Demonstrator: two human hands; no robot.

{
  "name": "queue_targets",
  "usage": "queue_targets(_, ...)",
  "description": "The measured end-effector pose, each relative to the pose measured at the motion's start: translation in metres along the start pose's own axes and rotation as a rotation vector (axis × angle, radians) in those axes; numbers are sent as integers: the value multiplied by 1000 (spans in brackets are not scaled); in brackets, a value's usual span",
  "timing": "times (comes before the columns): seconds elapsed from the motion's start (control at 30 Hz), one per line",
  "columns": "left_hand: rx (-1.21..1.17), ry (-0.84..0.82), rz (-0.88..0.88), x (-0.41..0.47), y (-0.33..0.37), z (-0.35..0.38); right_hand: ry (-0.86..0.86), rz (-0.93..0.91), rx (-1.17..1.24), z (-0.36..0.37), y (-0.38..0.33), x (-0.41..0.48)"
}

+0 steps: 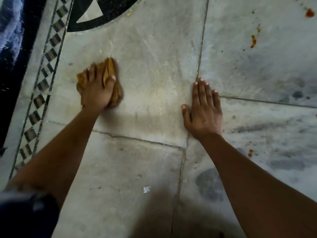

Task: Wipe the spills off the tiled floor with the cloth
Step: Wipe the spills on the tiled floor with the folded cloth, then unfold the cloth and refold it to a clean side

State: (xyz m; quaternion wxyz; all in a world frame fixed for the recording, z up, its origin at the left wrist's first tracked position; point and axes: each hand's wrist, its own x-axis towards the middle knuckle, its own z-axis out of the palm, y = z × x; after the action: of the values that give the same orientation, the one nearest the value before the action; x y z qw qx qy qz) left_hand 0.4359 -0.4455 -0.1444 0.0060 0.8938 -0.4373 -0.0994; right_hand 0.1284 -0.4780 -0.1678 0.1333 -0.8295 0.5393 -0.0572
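Note:
My left hand (97,90) presses a crumpled yellow-brown cloth (110,70) onto the pale tiled floor (154,66), left of centre; its fingers are spread over the cloth and grip it. My right hand (204,109) lies flat on the floor with fingers together, palm down, holding nothing, right beside a tile joint. A faint yellowish smear (164,78) runs over the tile between both hands. Orange-red spill spots sit at the far right: a large one (309,13) near the top corner, a streak (253,41) below it, and a small one (250,152) by my right forearm.
A checkered black-and-grey inlay border (46,69) runs diagonally along the left. A black curved inlay (103,16) is at the top. A dark blue fuzzy rug (10,31) lies at the far left. Dark grey blotches (210,185) mark the right tiles.

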Motion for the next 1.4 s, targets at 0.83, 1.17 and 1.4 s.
queue_targets(0.83,-93,48,407,-55,96,23,47,-20,5,0,2,-1)
queue_targets(1.17,-306,-397,529,-149,81,-34,-68,-137,-97,-71,5,-67)
queue_targets(1.4,-1280,-534,114,-217,113,-90,3,-241,-208,-166,38,-122)
